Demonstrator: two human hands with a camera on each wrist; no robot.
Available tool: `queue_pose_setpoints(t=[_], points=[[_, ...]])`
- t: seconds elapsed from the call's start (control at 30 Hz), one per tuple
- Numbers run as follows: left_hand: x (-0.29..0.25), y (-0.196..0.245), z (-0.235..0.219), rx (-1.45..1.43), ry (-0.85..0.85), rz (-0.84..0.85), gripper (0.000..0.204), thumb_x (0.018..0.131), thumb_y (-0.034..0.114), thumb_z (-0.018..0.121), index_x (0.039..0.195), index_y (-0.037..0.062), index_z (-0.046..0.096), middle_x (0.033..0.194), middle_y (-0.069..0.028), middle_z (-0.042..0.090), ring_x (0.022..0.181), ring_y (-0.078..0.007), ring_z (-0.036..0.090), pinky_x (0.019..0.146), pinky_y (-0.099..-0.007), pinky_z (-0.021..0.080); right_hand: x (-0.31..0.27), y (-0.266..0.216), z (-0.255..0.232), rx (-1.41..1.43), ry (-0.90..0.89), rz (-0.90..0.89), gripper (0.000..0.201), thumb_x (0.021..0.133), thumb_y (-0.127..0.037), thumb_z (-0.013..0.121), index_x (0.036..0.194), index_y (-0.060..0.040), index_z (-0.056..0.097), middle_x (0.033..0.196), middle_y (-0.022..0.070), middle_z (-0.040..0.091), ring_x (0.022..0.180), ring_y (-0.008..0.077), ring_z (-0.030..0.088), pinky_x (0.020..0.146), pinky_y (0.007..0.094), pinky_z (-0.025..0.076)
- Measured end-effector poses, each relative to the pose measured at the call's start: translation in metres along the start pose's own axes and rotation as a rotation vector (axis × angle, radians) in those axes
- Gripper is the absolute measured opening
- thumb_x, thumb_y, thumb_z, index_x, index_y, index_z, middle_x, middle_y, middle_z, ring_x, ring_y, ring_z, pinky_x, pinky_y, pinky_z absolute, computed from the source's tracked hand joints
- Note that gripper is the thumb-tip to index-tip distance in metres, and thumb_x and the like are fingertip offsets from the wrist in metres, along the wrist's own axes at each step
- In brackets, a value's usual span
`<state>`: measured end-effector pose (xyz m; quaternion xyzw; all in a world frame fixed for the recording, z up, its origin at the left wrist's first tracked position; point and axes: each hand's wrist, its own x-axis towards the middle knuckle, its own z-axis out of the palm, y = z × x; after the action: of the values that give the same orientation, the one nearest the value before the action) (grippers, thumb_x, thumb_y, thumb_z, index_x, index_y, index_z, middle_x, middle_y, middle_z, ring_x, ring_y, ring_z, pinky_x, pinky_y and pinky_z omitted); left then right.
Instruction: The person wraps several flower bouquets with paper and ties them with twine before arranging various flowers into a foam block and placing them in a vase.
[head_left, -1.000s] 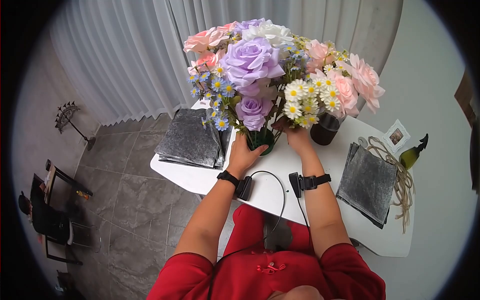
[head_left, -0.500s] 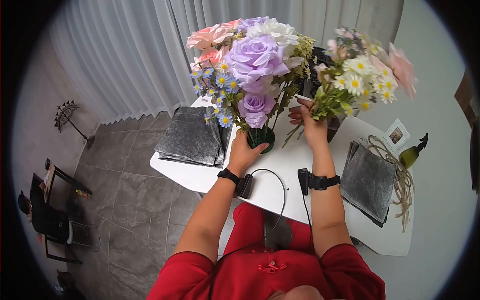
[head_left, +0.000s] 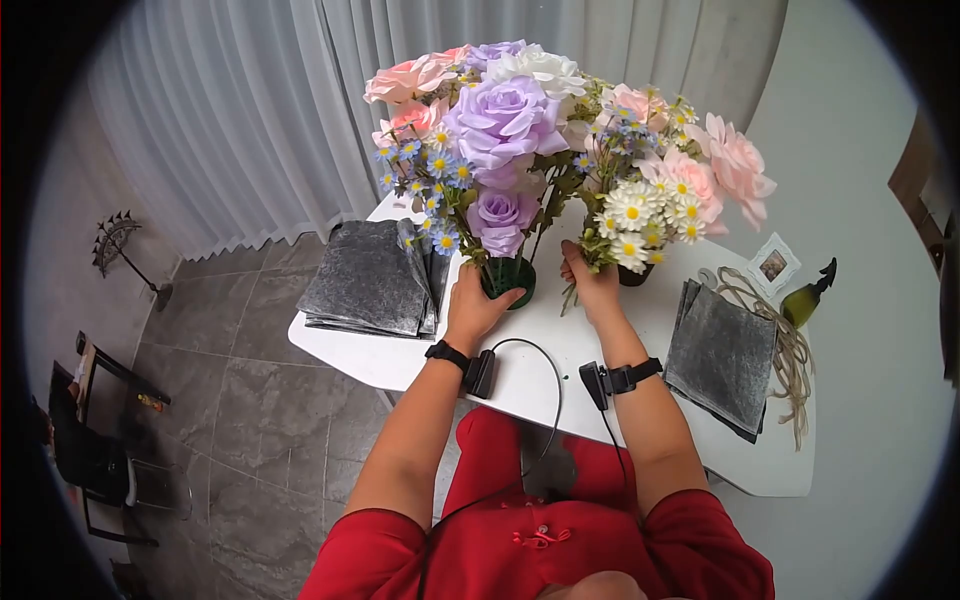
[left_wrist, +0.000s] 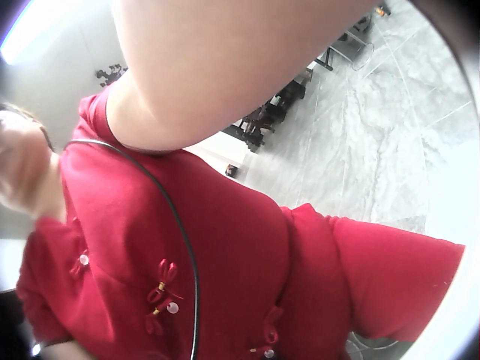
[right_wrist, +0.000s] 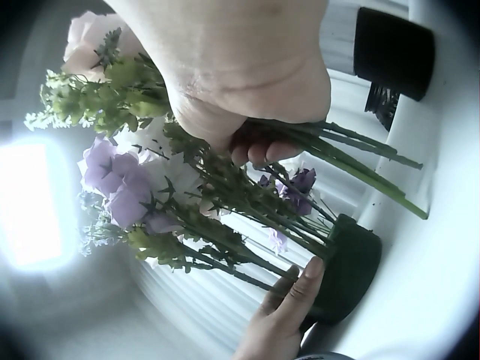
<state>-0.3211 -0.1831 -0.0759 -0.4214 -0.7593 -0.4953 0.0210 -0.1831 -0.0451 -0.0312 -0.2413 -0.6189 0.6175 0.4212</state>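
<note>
HOLD: right hand [head_left: 592,285] clamps fingers round green stems of white daisy and pink rose bunch [head_left: 668,190], just right of dark green round vase [head_left: 508,281]; left hand [head_left: 478,305] wraps that vase | ADVICE: likely keep vase braced, stems bundled | VIEWS: right wrist shows curled fingertips [right_wrist: 259,152] on stems; head hides them.

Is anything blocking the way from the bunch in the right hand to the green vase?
Nothing lies on the bare table between them. But the green vase is already full of stems, and the left hand grips its side; the right hand holds the bunch beside it.
</note>
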Motion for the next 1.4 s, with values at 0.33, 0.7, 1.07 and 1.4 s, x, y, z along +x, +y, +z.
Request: queue_pose_setpoints(t=[0.33, 0.7, 1.07, 1.4], points=[[-0.016, -0.001, -0.02, -0.177, 0.326, 0.037, 0.054, 0.082, 0.027, 0.072, 0.121, -0.0035, 0.052, 0.116, -0.0198, 0.054, 0.106, -0.0311, 0.055, 0.093, -0.0371, 0.043, -0.003, -0.01, -0.014, -0.04, -0.163, -0.027, 0.025, 0.092, -0.024, 0.064, 0.087, -0.0001, 0.061, 0.07, 0.0051, 0.062, 0.062, 0.0125, 0.06, 0.058, 0.0253, 0.049], [-0.086, 0.084, 0.002, -0.821, -0.785, -0.176, 0.035, 0.097, 0.027, 0.055, 0.117, -0.0011, 0.051, 0.094, -0.0084, 0.063, 0.088, -0.0148, 0.061, 0.082, -0.0292, 0.046, -0.08, -0.046, -0.008, 0.193, -0.289, 0.331, 0.019, 0.091, -0.019, 0.065, 0.099, -0.003, 0.059, 0.08, 0.0064, 0.061, 0.069, 0.0143, 0.06, 0.057, 0.0277, 0.051], [-0.11, 0.058, -0.059, -1.001, -1.244, -0.442, 0.011, 0.079, 0.004, 0.061, 0.086, -0.0044, 0.061, 0.048, 0.0005, 0.047, 0.033, -0.0046, 0.039, 0.033, -0.0195, 0.029, -0.122, -0.059, -0.039, 0.596, -0.701, 0.274, 0.074, 0.083, -0.01, 0.07, 0.144, -0.0091, 0.029, 0.125, 0.0148, 0.054, 0.116, 0.0269, 0.054, 0.105, 0.0422, 0.039], [-0.073, 0.109, -0.022, -0.644, -1.331, -0.169, 0.023, 0.08, 0.019, 0.076, 0.084, -0.001, 0.064, 0.063, -0.0011, 0.058, 0.049, -0.0061, 0.049, 0.044, -0.0205, 0.038, -0.099, -0.11, -0.056, 0.663, -0.907, 0.165, 0.033, 0.086, -0.024, 0.07, 0.106, -0.0076, 0.05, 0.076, 0.0018, 0.051, 0.079, 0.0173, 0.054, 0.084, 0.0393, 0.043]])
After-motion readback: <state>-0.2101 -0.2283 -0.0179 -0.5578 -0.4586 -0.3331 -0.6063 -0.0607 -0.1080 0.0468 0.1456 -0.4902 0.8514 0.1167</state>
